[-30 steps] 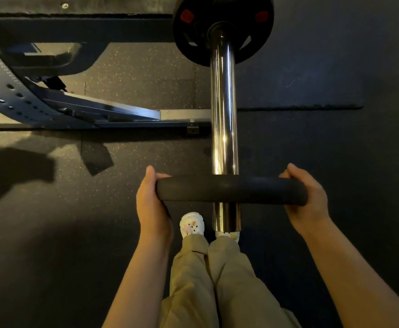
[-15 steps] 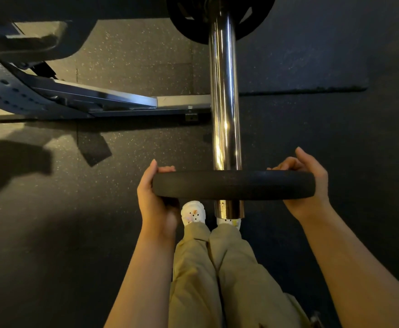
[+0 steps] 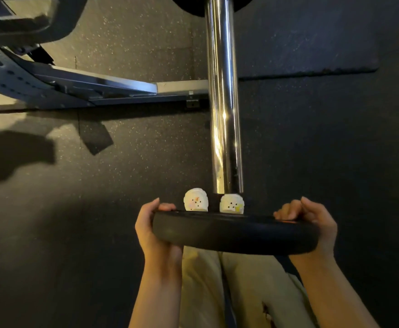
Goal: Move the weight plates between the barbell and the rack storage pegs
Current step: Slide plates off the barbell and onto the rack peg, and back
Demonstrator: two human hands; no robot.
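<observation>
The fingers of the right hand curl over the far edge of a round black rubber weight plate, and those of the left hand wrap its opposite edge with the thumb on top, so both hands are clamped on the plate. It is held flat at about knee height, clear of the bar's near end and just in front of it.

The dark speckled rubber floor fills most of the view. A dark blue-grey steel rack frame with rows of holes runs across the upper left. A shiny chrome barbell sleeve runs from the top edge down to just beyond the plate; another black plate sits on it at the top. Khaki trouser legs show below the held plate, and two white perforated clog toes peek over its far rim.
</observation>
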